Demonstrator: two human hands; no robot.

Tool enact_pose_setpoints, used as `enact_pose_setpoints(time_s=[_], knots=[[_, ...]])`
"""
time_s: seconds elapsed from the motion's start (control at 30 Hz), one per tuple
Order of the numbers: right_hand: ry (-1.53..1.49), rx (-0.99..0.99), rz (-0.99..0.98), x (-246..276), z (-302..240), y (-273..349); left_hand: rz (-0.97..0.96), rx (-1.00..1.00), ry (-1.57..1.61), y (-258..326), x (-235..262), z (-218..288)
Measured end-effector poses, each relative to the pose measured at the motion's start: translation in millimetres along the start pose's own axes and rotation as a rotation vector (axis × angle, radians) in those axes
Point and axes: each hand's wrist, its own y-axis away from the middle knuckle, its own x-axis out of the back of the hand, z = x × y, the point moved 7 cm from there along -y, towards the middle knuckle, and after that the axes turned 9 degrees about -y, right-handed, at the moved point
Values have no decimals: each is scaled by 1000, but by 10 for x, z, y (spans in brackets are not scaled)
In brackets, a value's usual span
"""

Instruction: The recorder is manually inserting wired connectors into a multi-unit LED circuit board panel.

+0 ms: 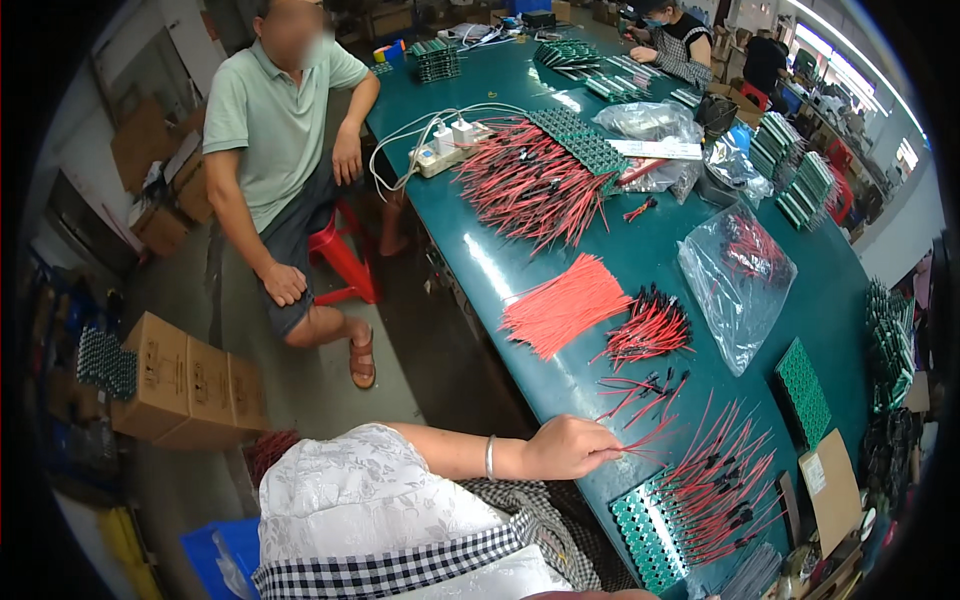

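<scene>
My left hand, with a metal bangle at the wrist, reaches over the green table edge. Its fingertips are pinched on a few thin red wires that fan out to the right. Just beyond it lie several loose red wires with black connectors. To the right is a green cell-holder board, with many red wires with black connectors spread along its far side. Only a sliver of skin shows at the bottom edge; my right hand is out of view.
Farther up the table lie a bundle of plain red wires, a pile of connector wires, a clear plastic bag and a power strip. A person sits at the left; another person works at the far end.
</scene>
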Motion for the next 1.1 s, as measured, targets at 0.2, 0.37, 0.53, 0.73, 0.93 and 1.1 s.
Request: enact_pose_setpoints(time_s=[0.2, 0.37, 0.53, 0.73, 0.93, 1.1], knots=[[108, -175, 29, -58, -135, 48, 3, -4, -23, -46, -28, -22], [-206, -249, 97, 144, 25, -15, -27, 23, -4, -114, -24, 6], [-255, -221, -287, -337, -534, 149, -137, 283, 239, -98, -78, 46], [-163, -247, -593, -900, -617, 369, -362, 204, 431, -198, -426, 553], [-219, -273, -599, -1198, -473, 444, -395, 204, 422, -286, -870, 776], [-244, -253, -633, -1356, -481, 479, -379, 193, 371, -274, -977, 743]])
